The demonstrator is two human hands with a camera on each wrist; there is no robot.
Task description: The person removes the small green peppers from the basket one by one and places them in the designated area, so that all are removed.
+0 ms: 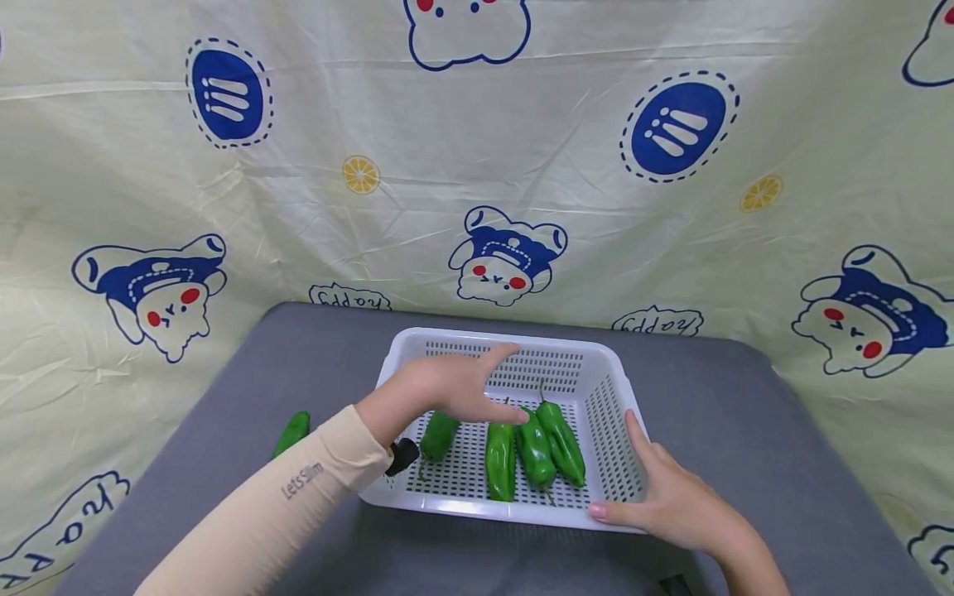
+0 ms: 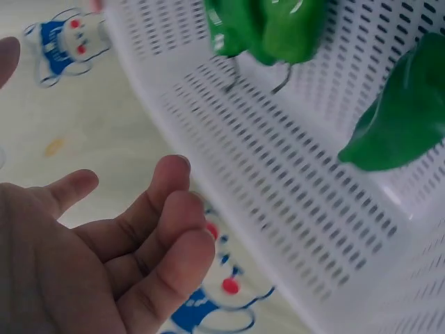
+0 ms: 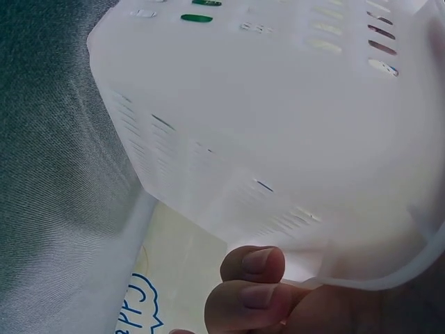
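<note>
A white perforated plastic basket (image 1: pixel 462 507) stands on the table, holding several green peppers (image 1: pixel 500 463). My left hand (image 1: pixel 464 389) is over the basket, thumb and forefinger spread, with nothing in its grasp. In the left wrist view, the left hand's other fingers (image 2: pixel 174 271) bend loosely beside the basket wall. A darker pepper (image 1: pixel 438 436) lies at the basket's left side, apart from the others. My right hand (image 1: pixel 678 501) grips the basket's front right corner, its thumb on the front rim. From the right wrist view, curled fingers (image 3: pixel 254 299) show by the rim.
Another green pepper (image 1: pixel 293 432) lies on the grey table (image 1: pixel 693 397) left of the basket, partly covered by the left sleeve (image 1: pixel 298 488). A printed cloth (image 1: pixel 417 232) hangs behind the table. A small black item (image 1: pixel 676 584) is at the front edge.
</note>
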